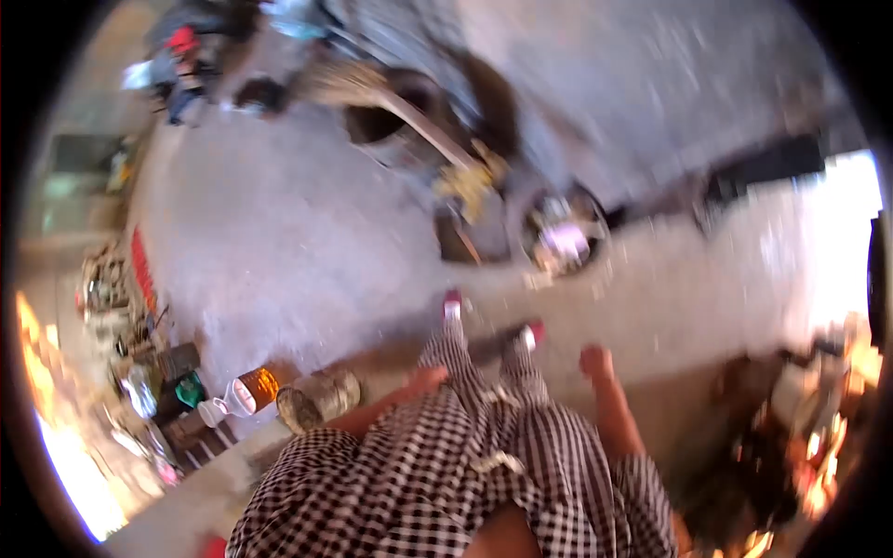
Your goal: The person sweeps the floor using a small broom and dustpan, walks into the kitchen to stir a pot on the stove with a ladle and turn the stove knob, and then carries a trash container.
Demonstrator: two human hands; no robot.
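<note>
Below the checked garment's sleeve, my left hand (423, 381) hangs near my leg, beside the checked trousers (451, 349); blur hides how its fingers are placed. On the other side, my right hand (596, 361) is held out from the body over the floor, its fingers curled in. No object shows in either hand. Both feet stand on the floor in dark red shoes (533, 335).
Ahead are a round container with mixed items (564, 232), a dark basin (395, 107) and a broom (344, 86). At the left stand a log-like block (318, 400) and a bottle with orange contents (255, 389). Blurred clutter (791, 428) lies at the right.
</note>
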